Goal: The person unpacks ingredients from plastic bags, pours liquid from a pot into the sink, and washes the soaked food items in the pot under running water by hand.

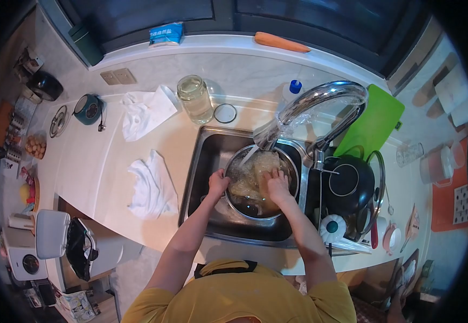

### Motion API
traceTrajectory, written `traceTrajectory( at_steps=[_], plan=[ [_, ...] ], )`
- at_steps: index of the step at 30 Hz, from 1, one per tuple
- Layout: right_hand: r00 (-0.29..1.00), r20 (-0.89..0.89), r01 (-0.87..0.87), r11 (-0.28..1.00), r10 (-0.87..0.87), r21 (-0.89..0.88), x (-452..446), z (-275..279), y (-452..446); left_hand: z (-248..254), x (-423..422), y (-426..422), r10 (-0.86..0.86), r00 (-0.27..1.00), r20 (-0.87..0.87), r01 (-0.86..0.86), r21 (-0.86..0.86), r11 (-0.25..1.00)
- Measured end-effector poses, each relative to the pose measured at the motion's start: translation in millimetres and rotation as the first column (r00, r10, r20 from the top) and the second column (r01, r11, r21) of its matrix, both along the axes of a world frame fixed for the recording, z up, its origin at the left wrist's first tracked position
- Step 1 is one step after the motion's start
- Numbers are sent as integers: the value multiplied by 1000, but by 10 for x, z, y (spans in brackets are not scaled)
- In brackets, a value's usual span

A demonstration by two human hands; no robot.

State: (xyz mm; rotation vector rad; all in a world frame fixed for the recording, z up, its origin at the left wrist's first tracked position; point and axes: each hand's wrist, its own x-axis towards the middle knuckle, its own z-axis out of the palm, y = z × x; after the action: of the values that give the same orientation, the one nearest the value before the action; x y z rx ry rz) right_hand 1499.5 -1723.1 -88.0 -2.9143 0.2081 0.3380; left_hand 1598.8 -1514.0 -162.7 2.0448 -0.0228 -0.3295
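Observation:
A round metal bowl sits in the steel sink, filled with water and a pale yellowish, translucent soaked mass whose kind I cannot make out. Water runs into it from the chrome faucet. My left hand is curled round the left rim of the bowl. Inside the bowl, my right hand lies on the pale mass with its fingers spread, palm down.
Left of the sink lie two white cloths. Behind it stand a glass jar and a round lid. A black wok and a green cutting board are at the right. A carrot lies on the sill.

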Motion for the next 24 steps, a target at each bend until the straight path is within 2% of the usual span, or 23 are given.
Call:
traceTrajectory(
  at_steps=[4, 6, 7, 9, 16, 18, 22, 24],
  plan=[
    [994, 56, -94, 992, 90, 78, -25, -57, -120, 32, -5, -3, -10, 1000, 19, 9, 19, 1000],
    [967, 36, -250, 965, 254, -83, 56, -123, -164, 15, -11, -2, -14, 1000, 25, 13, 24, 1000],
    [968, 35, -247, 966, 250, -80, 93, -95, -170, 9, -1, 4, -21, 999, 27, 20, 31, 999],
    [955, -150, -260, 966, 256, -9, 169, -12, -168, 9, 5, 11, -31, 999, 26, 30, 43, 999],
    [896, -320, -319, 948, 307, 18, 241, -38, -243, 25, 20, 19, -61, 998, 13, 60, 52, 997],
    [803, -527, -336, 942, 277, -19, 289, -119, -238, 16, 18, 26, -61, 998, -21, 62, 61, 996],
    [861, -430, -344, 934, 272, -98, 148, -226, -253, -52, 37, 24, -80, 996, -50, 82, 41, 996],
    [923, -268, -325, 934, 278, -151, 88, -255, -255, -57, 44, 18, -75, 995, -61, 78, 32, 996]
  ],
)
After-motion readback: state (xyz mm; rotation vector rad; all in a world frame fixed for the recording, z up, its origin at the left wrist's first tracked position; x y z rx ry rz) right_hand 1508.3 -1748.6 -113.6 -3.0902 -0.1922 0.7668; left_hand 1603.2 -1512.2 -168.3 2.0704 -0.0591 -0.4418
